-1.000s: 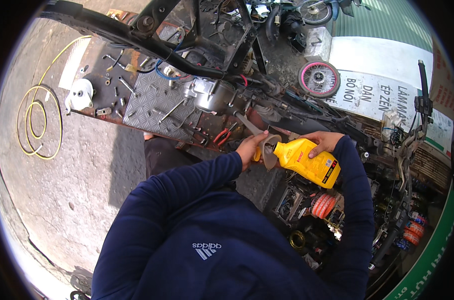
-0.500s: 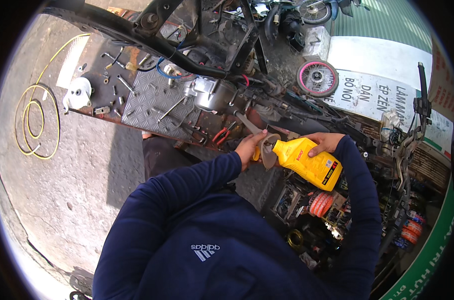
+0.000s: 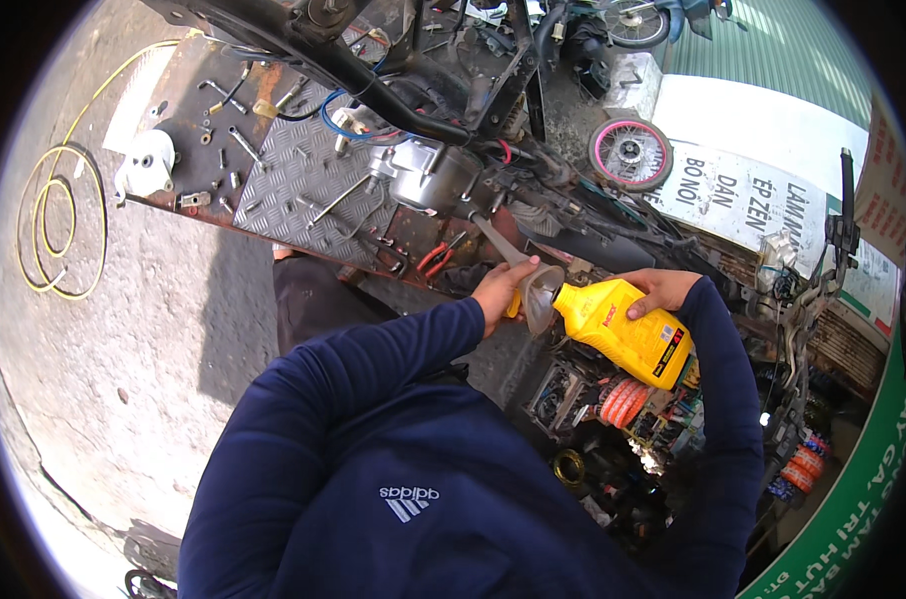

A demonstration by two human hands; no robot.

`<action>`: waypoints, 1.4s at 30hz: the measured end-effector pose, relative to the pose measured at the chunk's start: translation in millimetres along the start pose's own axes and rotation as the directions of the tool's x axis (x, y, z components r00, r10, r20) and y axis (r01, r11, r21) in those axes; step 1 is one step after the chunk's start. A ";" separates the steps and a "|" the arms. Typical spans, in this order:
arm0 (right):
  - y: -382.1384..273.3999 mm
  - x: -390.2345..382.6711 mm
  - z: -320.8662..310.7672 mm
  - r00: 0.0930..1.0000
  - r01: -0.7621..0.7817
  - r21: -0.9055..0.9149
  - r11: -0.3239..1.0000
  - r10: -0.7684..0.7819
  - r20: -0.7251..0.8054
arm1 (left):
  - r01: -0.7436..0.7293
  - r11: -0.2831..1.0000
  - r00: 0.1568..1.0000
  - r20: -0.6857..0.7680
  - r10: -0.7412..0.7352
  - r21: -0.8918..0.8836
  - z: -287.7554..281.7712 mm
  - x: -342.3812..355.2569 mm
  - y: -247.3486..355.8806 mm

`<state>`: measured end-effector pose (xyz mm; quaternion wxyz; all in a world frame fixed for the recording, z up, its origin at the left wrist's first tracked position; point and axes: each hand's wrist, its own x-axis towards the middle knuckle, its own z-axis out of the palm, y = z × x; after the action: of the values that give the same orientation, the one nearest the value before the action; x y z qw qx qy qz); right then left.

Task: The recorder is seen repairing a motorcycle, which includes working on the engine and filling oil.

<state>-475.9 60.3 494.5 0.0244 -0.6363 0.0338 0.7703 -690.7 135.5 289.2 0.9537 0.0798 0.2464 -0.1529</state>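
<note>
At left, the bare left hand (image 3: 495, 297) grips a greyish translucent plastic funnel (image 3: 546, 297), whose narrow spout points up-left to the rounded silver metal engine casing (image 3: 428, 177). At the funnel's wide mouth, the yellow plastic bottle (image 3: 622, 324) lies tilted, neck up-left, base down-right, long axis diagonal, with small red lettering mid-face, a pale printed block and a dark band near its base. Rightmost, the right hand (image 3: 660, 292) clasps the bottle's upper side.

Bottle (image 3: 624, 331) at right fingers (image 3: 640, 307): smooth, glossy plastic. Funnel (image 3: 543, 311) at left fingers (image 3: 522, 269) — translucent plastic. Engine casing (image 3: 435, 180) beyond left fingers — smooth metal.
</note>
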 end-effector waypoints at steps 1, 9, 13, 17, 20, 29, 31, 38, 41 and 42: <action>-1.3 -0.7 -0.1 0.998 0.023 0.018 1.000 -0.024 0.057 | -0.001 1.000 1.000 -0.001 0.001 -0.005 -0.4 0.1 0.1; -6.9 -4.0 -1.4 0.997 -0.077 0.038 0.996 0.078 -0.028 | 0.000 1.000 1.000 -0.030 0.000 -0.011 0.0 -1.9 3.5; -6.8 -4.7 -2.9 0.999 -0.038 0.018 0.999 0.038 -0.022 | 0.004 1.000 0.999 -0.033 -0.005 -0.018 1.3 -3.1 5.1; -7.5 -7.1 -4.8 0.999 -0.032 -0.044 0.999 0.031 -0.018 | 0.006 1.000 0.999 -0.043 -0.007 -0.022 1.4 -2.5 6.0; -8.9 -8.9 -5.9 1.000 -0.018 -0.072 0.997 0.016 -0.022 | 0.007 1.000 0.999 -0.039 -0.007 -0.021 0.7 -1.0 6.4; -16.3 -9.8 -7.3 0.999 -0.036 -0.067 0.997 0.036 -0.010 | 0.010 0.999 0.999 -0.048 -0.011 -0.030 0.2 1.9 7.1; -17.7 -9.7 -7.4 0.998 -0.049 -0.074 0.996 0.046 -0.047 | 0.017 1.000 0.998 -0.062 -0.018 -0.023 0.0 1.8 7.7; -17.9 -9.2 -11.4 0.997 -0.071 -0.068 0.995 0.070 -0.029 | 0.024 1.000 0.998 -0.059 -0.025 -0.008 -0.7 2.2 9.4; -16.5 -7.9 -13.1 0.999 -0.050 -0.053 0.997 0.050 -0.002 | 0.033 0.999 0.997 -0.064 -0.033 -0.006 -0.8 2.6 8.9; -16.5 -7.3 -13.3 0.997 -0.062 -0.063 0.996 0.060 -0.040 | 0.037 0.999 0.997 -0.063 -0.037 -0.005 -0.8 2.9 8.8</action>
<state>-460.1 75.7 498.8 -0.0203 -0.6498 0.0291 0.7593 -685.7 143.2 287.8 0.9426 0.0782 0.2782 -0.1673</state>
